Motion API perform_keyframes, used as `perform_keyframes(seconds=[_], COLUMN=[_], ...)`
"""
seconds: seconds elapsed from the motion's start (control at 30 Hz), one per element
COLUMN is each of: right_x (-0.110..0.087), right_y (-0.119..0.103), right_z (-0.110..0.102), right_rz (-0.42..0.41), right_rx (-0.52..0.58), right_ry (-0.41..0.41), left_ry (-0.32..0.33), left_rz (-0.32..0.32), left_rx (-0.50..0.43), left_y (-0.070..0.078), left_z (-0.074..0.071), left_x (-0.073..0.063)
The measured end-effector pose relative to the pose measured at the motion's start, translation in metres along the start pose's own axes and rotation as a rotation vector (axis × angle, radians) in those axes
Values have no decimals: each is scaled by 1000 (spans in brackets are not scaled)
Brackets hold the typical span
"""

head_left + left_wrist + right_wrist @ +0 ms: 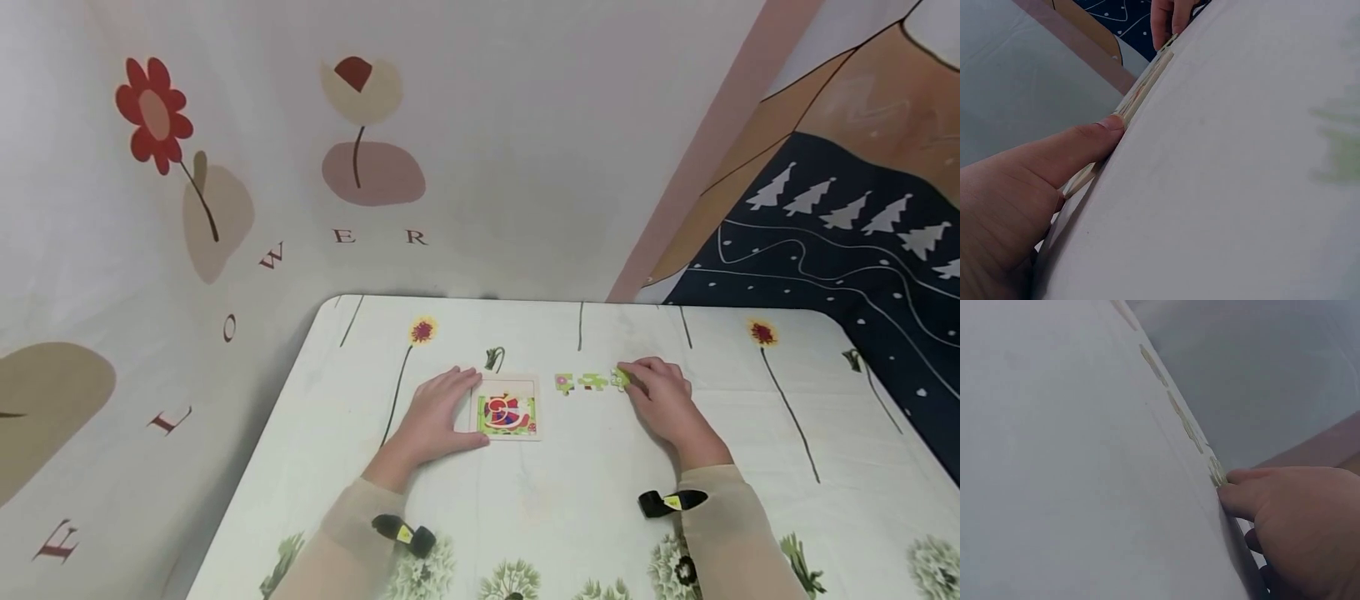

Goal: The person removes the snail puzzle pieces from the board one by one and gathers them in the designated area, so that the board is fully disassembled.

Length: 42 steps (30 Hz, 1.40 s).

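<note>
A square wooden jigsaw puzzle tray (504,382) lies on the table, its lower part filled with a colourful snail picture and its upper strip bare wood. My left hand (441,418) holds it at the left side, thumb along the near edge and fingertips at the far left corner. To the tray's right, two loose green puzzle pieces, one with a pink flower (564,382) and one mostly green (592,382), lie in a row. At the end of that row my right hand (662,398) pinches a third puzzle piece (1217,473) between thumb and fingertips, close over the tabletop.
The white tablecloth (585,475) is printed with flowers and stems. A pale cloth wall (510,167) with flower prints and letters rises behind the table's far edge. Dark cloth with white trees (840,225) hangs at the right. Black wrist straps (405,535) sit on both sleeves.
</note>
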State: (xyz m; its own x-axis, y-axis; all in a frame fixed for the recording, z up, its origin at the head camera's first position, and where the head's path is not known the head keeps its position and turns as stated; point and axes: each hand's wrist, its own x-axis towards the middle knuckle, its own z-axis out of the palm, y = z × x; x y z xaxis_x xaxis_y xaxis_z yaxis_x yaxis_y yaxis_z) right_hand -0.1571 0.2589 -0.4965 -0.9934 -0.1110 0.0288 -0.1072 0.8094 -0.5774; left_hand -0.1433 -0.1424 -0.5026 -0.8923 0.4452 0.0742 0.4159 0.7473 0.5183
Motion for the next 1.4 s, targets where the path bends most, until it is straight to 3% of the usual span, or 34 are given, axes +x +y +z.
perform_keyframes(seconds=[0.37,1.03,1.17,1.4], right_x=[-4,-3,-2,-2], right_y=[5,3,-4,-43], right_z=[8,10,12,32], right_rz=[-29,-33,-91,-302], right_rx=[10,-15,-30,-52], right_ry=[72,70,111,248], left_ry=[2,1,2,-3], left_rz=[0,-7,-9,-3], left_rx=[9,4,4,7], left_y=[0,0,-1,-2], left_z=[2,0,0,2], left_x=[-1,-1,-2,-1])
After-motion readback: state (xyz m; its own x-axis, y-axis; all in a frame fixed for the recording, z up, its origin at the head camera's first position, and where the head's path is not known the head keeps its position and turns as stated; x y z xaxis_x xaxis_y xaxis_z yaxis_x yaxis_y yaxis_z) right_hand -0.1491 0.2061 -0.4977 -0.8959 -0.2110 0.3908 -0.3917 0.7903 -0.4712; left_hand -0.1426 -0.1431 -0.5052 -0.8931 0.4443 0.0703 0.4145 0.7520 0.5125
